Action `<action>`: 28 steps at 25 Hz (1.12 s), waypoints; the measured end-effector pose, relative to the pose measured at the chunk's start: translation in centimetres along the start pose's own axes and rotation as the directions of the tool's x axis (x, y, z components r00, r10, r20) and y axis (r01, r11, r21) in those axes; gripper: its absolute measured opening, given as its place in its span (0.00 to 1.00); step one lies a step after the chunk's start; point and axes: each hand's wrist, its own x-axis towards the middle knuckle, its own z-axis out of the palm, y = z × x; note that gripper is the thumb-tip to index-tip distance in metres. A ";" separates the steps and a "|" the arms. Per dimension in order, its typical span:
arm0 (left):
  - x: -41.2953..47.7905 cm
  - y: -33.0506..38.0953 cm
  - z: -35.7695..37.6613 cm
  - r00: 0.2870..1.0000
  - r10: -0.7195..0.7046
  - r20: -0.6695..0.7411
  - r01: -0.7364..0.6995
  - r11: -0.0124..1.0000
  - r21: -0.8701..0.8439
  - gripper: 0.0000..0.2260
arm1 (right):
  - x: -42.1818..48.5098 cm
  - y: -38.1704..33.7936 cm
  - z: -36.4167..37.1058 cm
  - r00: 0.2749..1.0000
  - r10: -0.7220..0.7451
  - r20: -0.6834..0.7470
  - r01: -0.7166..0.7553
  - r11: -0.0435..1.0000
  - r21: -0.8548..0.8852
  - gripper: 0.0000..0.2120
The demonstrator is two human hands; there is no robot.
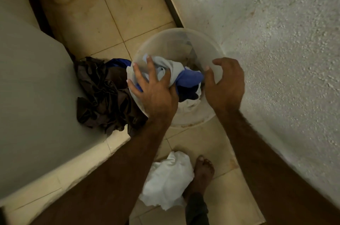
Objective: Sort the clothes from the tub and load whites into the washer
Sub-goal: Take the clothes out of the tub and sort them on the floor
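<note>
Dim warm light; soft focus, wide-angle bending at edges.

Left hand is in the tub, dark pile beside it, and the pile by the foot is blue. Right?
Not quite: the pile by the foot is white, not blue, as the head view shows. The left hand is in the tub, with the dark pile beside it.

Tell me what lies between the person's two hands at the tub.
In the head view, inside the clear tub, between the left hand and right hand, lie a grey garment, a blue garment, a dark piece and a white piece.
</note>
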 end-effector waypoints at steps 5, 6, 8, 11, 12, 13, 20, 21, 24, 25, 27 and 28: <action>-0.2 0.8 -1.8 0.993 0.076 -0.095 -0.075 0.997 0.012 0.23 | -1.5 -0.5 0.6 0.998 -0.050 0.026 0.051 0.999 -0.020 0.17; -0.2 0.8 -2.1 0.985 0.112 -0.133 -0.115 0.993 -0.016 0.23 | -1.8 -0.6 0.7 0.998 -0.052 0.032 0.052 0.998 -0.022 0.19; 0.0 0.7 -2.9 0.980 0.130 -0.149 -0.140 0.989 -0.057 0.21 | -2.1 -0.7 0.7 0.998 -0.058 0.013 0.059 0.998 -0.019 0.19; 0.2 1.3 -4.1 0.999 0.028 0.022 -0.024 0.986 -0.164 0.19 | -2.0 -0.9 0.5 0.999 -0.037 -0.010 0.037 0.999 -0.002 0.17; 0.1 1.6 -4.5 1.000 0.002 0.019 0.003 0.955 -0.296 0.19 | -2.1 -0.8 0.5 0.999 -0.033 -0.023 0.033 0.999 0.006 0.16; 0.2 1.9 -5.0 1.000 -0.022 0.023 0.030 0.896 -0.443 0.20 | -2.0 -0.9 0.4 0.999 -0.027 -0.039 0.027 1.000 0.010 0.15; 0.4 3.0 -7.2 0.988 -0.156 0.010 0.133 0.801 -0.584 0.17 | -2.7 -0.4 0.8 0.986 -0.007 0.167 -0.008 0.996 0.090 0.23; 0.8 3.2 -7.5 0.987 -0.161 0.014 0.138 0.791 -0.596 0.16 | -2.9 -0.4 1.0 0.961 0.006 0.278 -0.038 0.993 0.112 0.28; 1.9 3.4 -8.0 0.984 -0.180 0.003 0.135 0.725 -0.675 0.13 | -3.0 -1.0 1.4 0.881 -0.029 0.472 -0.017 0.996 0.092 0.37; 2.2 3.3 -7.9 0.981 -0.195 0.011 0.147 0.701 -0.698 0.13 | -2.8 -1.0 1.3 0.886 -0.054 0.461 0.022 0.997 0.076 0.33; 2.6 2.4 -7.6 0.975 -0.220 0.014 0.167 0.699 -0.695 0.14 | -2.6 -0.9 0.8 0.936 -0.142 0.322 0.140 0.990 0.030 0.19; 2.8 1.9 -7.5 0.978 -0.209 -0.011 0.149 0.734 -0.663 0.15 | -2.5 -1.0 0.4 0.955 -0.193 0.226 0.194 0.981 0.021 0.13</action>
